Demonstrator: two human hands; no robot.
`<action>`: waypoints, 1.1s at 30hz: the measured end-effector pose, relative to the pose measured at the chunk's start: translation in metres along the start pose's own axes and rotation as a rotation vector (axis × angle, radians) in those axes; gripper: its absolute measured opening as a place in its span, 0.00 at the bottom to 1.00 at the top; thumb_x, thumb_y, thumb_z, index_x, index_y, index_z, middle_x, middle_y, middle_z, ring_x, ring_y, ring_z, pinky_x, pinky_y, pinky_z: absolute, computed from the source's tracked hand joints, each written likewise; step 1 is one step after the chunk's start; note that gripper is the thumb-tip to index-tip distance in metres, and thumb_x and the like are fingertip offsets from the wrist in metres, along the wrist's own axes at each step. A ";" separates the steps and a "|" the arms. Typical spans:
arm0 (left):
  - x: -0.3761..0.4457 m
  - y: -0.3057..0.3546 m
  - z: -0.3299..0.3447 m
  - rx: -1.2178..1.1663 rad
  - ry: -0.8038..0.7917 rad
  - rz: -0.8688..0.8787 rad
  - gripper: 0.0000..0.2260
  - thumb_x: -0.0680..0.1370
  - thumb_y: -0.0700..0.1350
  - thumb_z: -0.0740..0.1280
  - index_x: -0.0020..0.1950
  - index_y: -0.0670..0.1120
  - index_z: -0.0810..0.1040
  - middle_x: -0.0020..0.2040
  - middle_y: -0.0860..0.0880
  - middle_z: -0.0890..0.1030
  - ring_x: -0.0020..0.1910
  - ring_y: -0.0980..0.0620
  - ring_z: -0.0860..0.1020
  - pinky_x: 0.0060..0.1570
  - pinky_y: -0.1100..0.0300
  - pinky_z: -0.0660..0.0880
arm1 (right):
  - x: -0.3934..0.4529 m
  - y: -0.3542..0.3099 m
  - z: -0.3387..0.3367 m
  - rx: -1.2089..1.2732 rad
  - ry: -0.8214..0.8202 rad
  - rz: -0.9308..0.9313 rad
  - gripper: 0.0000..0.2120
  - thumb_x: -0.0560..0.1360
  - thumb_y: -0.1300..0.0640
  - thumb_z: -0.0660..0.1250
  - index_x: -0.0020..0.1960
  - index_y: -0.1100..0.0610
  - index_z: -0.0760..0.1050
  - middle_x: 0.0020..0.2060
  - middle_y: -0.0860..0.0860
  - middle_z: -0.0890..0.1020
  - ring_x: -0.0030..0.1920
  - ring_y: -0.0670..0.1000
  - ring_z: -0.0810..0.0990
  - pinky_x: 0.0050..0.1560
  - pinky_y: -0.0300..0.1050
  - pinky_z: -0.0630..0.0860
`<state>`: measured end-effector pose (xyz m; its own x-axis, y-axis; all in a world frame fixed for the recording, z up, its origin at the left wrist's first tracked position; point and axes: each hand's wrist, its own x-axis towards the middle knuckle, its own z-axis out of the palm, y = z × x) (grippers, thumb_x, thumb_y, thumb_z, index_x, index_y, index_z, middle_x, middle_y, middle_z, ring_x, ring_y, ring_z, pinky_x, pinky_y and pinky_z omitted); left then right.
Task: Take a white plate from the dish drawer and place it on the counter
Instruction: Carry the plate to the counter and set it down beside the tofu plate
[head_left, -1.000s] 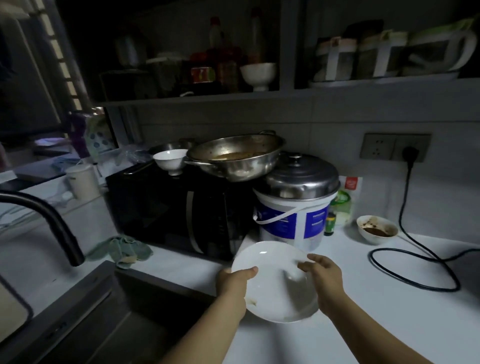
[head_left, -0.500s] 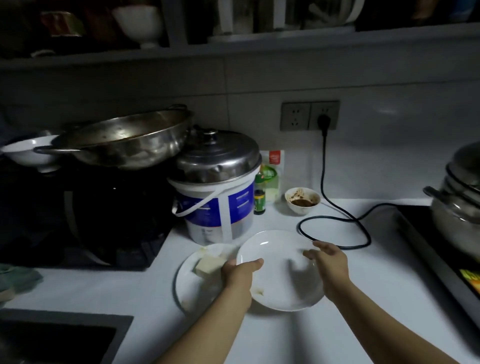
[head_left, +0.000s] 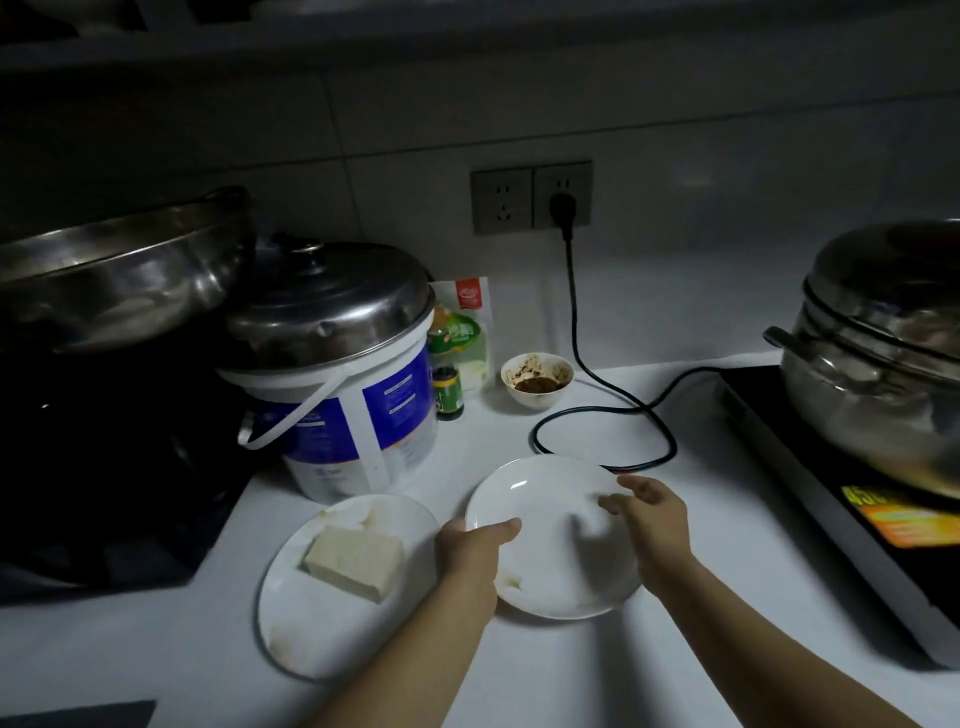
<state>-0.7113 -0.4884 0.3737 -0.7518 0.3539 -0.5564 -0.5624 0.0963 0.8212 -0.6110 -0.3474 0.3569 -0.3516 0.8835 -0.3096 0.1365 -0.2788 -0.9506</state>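
An empty white plate (head_left: 545, 551) lies low on the white counter (head_left: 571, 675), in the middle of the head view. My left hand (head_left: 467, 553) grips its left rim, thumb on top. My right hand (head_left: 649, 525) hovers over the plate's right side with loose, parted fingers, casting a shadow on the plate. That hand hides the right rim. The dish drawer is out of view.
A second white plate (head_left: 311, 634) with a tofu block (head_left: 356, 558) sits just left. Behind stand a lidded bucket (head_left: 353, 415), a small bottle (head_left: 449, 392), a sauce bowl (head_left: 537, 379) and a black cable (head_left: 623, 410). An induction cooker (head_left: 831, 493) with a steel pot (head_left: 883, 353) is right.
The view swung right from the sink. The plate came down beside the tofu plate, and my right hand's fingers have lifted off its rim.
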 end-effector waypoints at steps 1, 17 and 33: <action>0.001 0.000 0.002 0.009 0.001 0.007 0.21 0.64 0.34 0.75 0.56 0.35 0.79 0.52 0.35 0.84 0.52 0.35 0.82 0.52 0.39 0.79 | 0.002 0.001 -0.001 0.000 0.002 -0.003 0.20 0.65 0.65 0.72 0.56 0.56 0.78 0.58 0.60 0.81 0.59 0.60 0.78 0.60 0.50 0.73; -0.014 0.001 0.006 0.061 -0.050 0.106 0.18 0.69 0.27 0.69 0.58 0.36 0.78 0.43 0.43 0.81 0.35 0.49 0.78 0.17 0.68 0.72 | 0.006 0.006 -0.007 -0.046 -0.065 -0.028 0.34 0.59 0.63 0.71 0.66 0.58 0.74 0.63 0.58 0.77 0.57 0.54 0.74 0.58 0.48 0.71; -0.008 0.007 0.014 0.120 0.029 0.120 0.34 0.67 0.35 0.75 0.70 0.38 0.66 0.64 0.38 0.76 0.60 0.37 0.76 0.57 0.42 0.77 | 0.001 -0.013 -0.013 -0.228 -0.048 -0.001 0.32 0.67 0.67 0.69 0.70 0.59 0.69 0.62 0.60 0.76 0.61 0.61 0.75 0.60 0.50 0.72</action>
<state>-0.7042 -0.4774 0.3863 -0.8218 0.3429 -0.4551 -0.4238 0.1661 0.8904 -0.6011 -0.3374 0.3693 -0.3952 0.8632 -0.3143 0.3395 -0.1807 -0.9231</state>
